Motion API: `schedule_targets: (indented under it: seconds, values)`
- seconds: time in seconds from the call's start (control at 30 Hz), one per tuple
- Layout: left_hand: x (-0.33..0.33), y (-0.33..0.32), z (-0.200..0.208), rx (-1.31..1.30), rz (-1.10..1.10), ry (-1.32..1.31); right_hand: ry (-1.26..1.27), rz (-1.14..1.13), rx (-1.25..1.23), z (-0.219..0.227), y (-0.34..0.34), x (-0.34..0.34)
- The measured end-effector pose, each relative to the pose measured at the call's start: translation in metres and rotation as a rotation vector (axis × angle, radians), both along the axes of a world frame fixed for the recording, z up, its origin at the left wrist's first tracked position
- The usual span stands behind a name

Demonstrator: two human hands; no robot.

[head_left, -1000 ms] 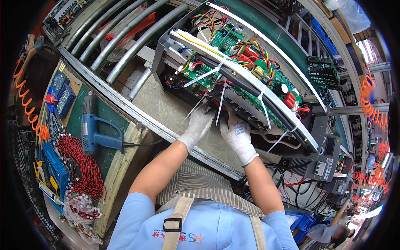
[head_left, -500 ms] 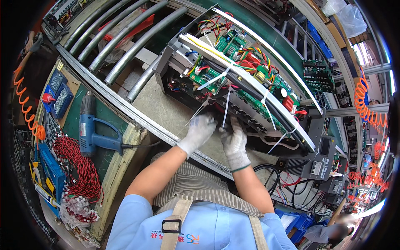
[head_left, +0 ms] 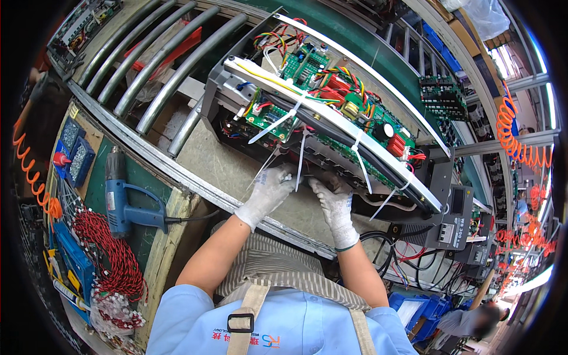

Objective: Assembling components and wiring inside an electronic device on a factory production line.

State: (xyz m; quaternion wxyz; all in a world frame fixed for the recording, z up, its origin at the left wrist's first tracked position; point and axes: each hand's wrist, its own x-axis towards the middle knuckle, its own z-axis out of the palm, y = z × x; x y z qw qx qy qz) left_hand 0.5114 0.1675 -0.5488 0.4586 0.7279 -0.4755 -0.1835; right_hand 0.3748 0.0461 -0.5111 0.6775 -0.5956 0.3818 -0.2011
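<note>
An opened grey machine chassis (head_left: 447,177) lies on its side, with green circuit boards (head_left: 370,112), coloured wires and a white rail (head_left: 337,112) along its top. Loose ends of several white cable ties (head_left: 358,160) stick out from the rail and the black cable bundle. At the chassis's near lower side is my left hand (head_left: 271,192), in a whitish glove, its fingers pinched together beside a hanging tie tail. My right hand (head_left: 334,207), also gloved, has its fingers curled close by, under the chassis's near edge. Whatever thin piece lies between the fingertips is too small to make out.
Metal rollers (head_left: 174,83) run off at the upper left. On the left bench lie a blue heat gun (head_left: 127,198), red-and-black twisted wires (head_left: 112,248) and blue screw bins (head_left: 80,157). Black cables (head_left: 378,242) hang right of my right hand. Another person (head_left: 473,322) is at lower right.
The view has shifted, so the chassis sits a little further left. My right fingers have drawn back and curled; my left hand stays pinched near the same tie.
</note>
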Motion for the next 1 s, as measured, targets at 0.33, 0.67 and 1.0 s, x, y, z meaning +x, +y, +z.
schedule_targets:
  seconds: [0.33, 0.67, 1.0]
  values:
    - [0.005, 0.0, 0.019, 0.073, 0.066, 0.246, -0.105, -0.101, -0.011, 0.002, 0.016, 0.012]
    - [0.013, 0.003, 0.024, 0.08, -0.031, 0.109, 0.215, 0.185, -0.384, 0.015, 0.014, 0.006]
    - [0.031, 0.012, -0.009, 0.085, 0.017, -0.429, 0.125, 0.109, -0.94, 0.013, 0.039, 0.008]
